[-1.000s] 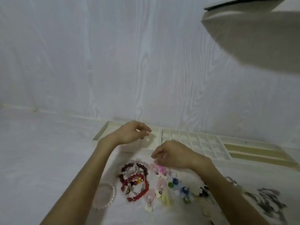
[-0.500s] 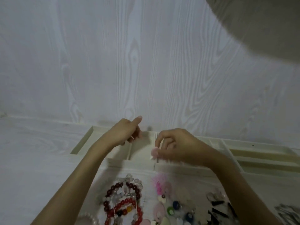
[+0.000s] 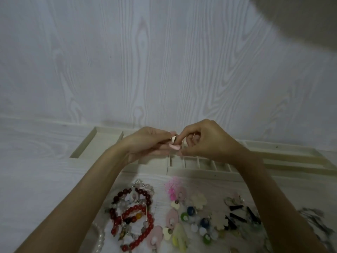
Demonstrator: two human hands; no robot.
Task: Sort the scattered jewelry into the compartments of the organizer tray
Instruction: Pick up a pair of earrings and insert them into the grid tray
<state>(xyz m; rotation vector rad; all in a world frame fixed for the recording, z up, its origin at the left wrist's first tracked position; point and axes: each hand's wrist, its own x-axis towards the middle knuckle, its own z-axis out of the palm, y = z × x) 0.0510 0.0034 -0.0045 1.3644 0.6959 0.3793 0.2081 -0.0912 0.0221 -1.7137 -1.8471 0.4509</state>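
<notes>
A cream organizer tray (image 3: 102,138) with several compartments lies against the wall. Above its middle, my left hand (image 3: 147,143) and my right hand (image 3: 206,141) meet, fingertips pinching a small pale pink earring (image 3: 174,146) with a white piece on top. Both hands touch it. Nearer to me, scattered jewelry lies on the white surface: red bead bracelets (image 3: 135,214), a pearl bracelet (image 3: 100,236), a bright pink tassel earring (image 3: 173,187), pink and cream earrings (image 3: 173,216), blue and green bead pieces (image 3: 191,211), and black pointed pieces (image 3: 237,216).
A white wood-grain wall (image 3: 145,61) rises right behind the tray. Grey metal pieces (image 3: 317,220) lie at the right edge. A blurred dark shape (image 3: 300,21) fills the upper right corner. The tray's long slots (image 3: 291,161) run to the right.
My right hand lifted a pink earring from the pile to above the tray. My left hand came over to meet it, and both now pinch it. The view tilted up.
</notes>
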